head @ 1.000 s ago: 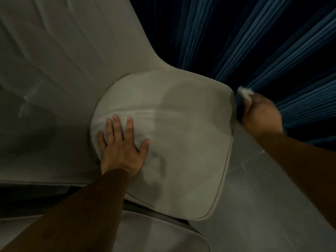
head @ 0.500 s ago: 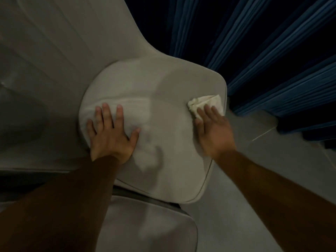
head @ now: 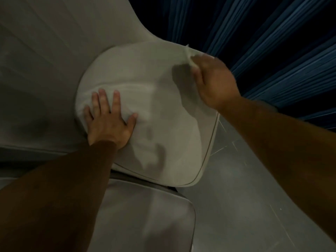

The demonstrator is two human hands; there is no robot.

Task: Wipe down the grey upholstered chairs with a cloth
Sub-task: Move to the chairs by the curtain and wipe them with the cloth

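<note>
Your left hand [head: 107, 122] lies flat on the grey seat cushion [head: 145, 110], fingers straight and spread, pointing toward the top of the frame, palm pressing the fabric at the cushion's left edge. Your right hand [head: 214, 82] is up at the cushion's upper right corner, blurred, fingers curled around the white cloth [head: 188, 56]; only a crumpled bit of it pokes out past your fingertips, touching the cushion's rim. The cushion fills the centre of the frame, a rounded pad with a piped seam along its right and lower edges, its long axis running from upper left to lower right. Its fabric is pale grey, creased where your left palm bears down, with soft shadows from both hands across the middle. The chair back [head: 54, 60] rises in the upper left, same grey upholstery, with faint stitched channels. A second grey cushion [head: 145, 215] sits directly below, in the lower centre, partly tucked under the first. Dark blue pleated curtains [head: 272, 42] hang across the upper right, and grey floor tiles [head: 245, 188] show in the lower right.
</note>
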